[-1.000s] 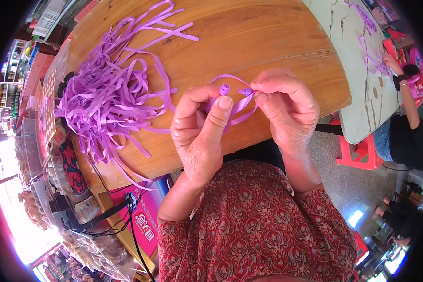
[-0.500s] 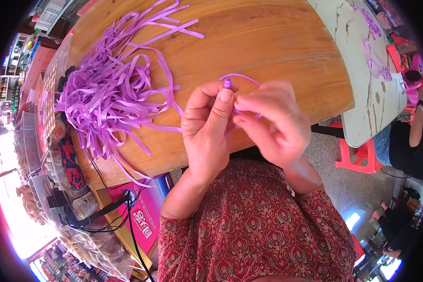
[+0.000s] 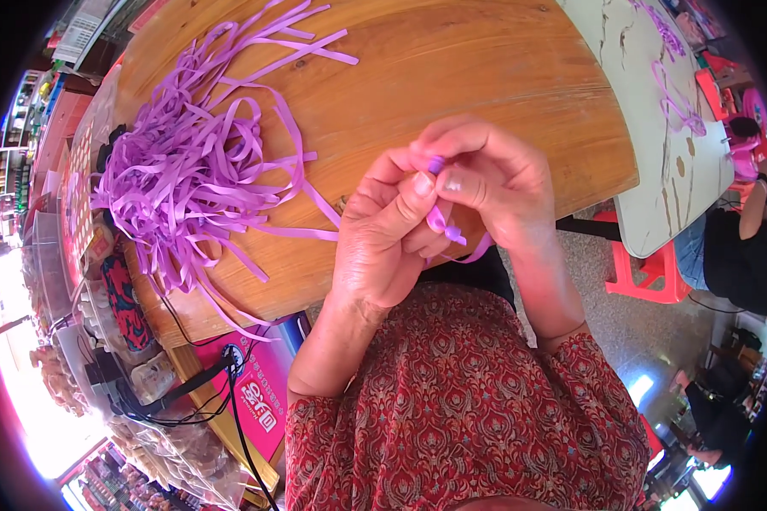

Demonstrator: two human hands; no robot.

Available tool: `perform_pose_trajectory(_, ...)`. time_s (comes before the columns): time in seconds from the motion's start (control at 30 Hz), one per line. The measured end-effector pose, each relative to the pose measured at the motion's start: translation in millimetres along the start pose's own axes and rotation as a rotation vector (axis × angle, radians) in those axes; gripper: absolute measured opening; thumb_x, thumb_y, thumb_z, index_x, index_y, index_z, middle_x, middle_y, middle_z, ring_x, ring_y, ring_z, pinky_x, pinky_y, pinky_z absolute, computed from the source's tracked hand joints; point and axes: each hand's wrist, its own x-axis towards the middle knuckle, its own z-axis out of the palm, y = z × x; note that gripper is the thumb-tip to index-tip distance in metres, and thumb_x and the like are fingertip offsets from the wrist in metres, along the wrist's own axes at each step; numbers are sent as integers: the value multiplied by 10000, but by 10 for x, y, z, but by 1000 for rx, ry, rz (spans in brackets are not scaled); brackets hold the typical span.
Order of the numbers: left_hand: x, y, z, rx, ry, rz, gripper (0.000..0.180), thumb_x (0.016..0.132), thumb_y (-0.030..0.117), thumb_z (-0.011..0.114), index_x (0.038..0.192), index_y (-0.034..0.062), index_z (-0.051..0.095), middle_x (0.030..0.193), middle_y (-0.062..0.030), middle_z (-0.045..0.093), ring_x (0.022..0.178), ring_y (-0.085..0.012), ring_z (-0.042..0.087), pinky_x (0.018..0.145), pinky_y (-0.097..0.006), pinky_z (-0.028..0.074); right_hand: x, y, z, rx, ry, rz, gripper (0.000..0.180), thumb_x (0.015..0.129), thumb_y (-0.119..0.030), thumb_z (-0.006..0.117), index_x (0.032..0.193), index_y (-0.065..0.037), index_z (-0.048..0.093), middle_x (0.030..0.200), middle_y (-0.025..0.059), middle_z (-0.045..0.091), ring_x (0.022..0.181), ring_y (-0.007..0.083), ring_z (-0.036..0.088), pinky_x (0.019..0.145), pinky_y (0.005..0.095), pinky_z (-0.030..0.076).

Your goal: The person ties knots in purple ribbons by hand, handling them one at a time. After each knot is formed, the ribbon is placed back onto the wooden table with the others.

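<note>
A narrow purple ribbon [image 3: 454,234] runs through both my hands, above the near edge of the wooden table [image 3: 452,77]. My left hand [image 3: 388,217] is closed, its thumb pressing a small rolled or folded piece of the ribbon against the fingers. The fingertips of my right hand [image 3: 494,183] pinch the top of that same piece, touching the left thumb. Below the thumbs a short twisted length sticks out, and a loop hangs under the right hand. To the left lies a big tangled heap of purple ribbons [image 3: 187,179], with one strand reaching toward my left wrist.
A white marble-patterned table [image 3: 656,187] adjoins at right, with purple strands on it and a red plastic stool [image 3: 648,277] below. Another person [image 3: 733,255] sits there. Black cables [image 3: 230,383] and a pink box [image 3: 260,392] are at lower left.
My right hand has come in over the left thumb and now pinches the top of the ribbon piece. The rolled tip, upright before, is mostly covered. The view has shifted slightly.
</note>
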Motion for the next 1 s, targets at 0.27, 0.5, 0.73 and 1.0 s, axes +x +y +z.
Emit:
perform_pose_trajectory(0.27, -67, -76, 31, 262, 35, 237, 298, 857, 45, 604, 1138, 17, 507, 855, -16, 492, 668, -67, 429, 575, -196, 362, -6, 127, -42, 317, 238, -28, 142, 898, -15, 528, 1039, -9, 550, 992, 152, 617, 933, 220, 605, 853, 346, 488)
perform_pose_trajectory(0.5, -45, -2, -49, 1138, 95, 658, 318, 814, -74, 603, 1123, -10, 565, 901, 9, 508, 775, -60, 459, 672, -184, 379, 20, 72, -69, 286, 195, -132, 153, 929, -60, 493, 1066, -6, 534, 939, 122, 609, 887, 187, 594, 843, 372, 501)
perform_pose_trajectory(0.73, -90, 73, -22, 718, 99, 545, 243, 923, 95, 534, 1145, -1, 555, 771, -109, 632, 559, -76, 477, 526, -183, 382, 139, 66, -46, 157, 274, -248, 184, 937, -71, 482, 1101, 0, 527, 949, 107, 601, 879, 180, 593, 816, 356, 511)
perform_pose_trajectory(1.0, -74, -21, -103, 131, -115, 348, 211, 934, 116, 511, 1091, -15, 560, 738, -131, 630, 511, -77, 437, 479, -210, 361, 227, 136, -189, 416, 313, -22, 204, 932, -84, 494, 1120, -16, 540, 950, 81, 603, 890, 190, 608, 809, 345, 507)
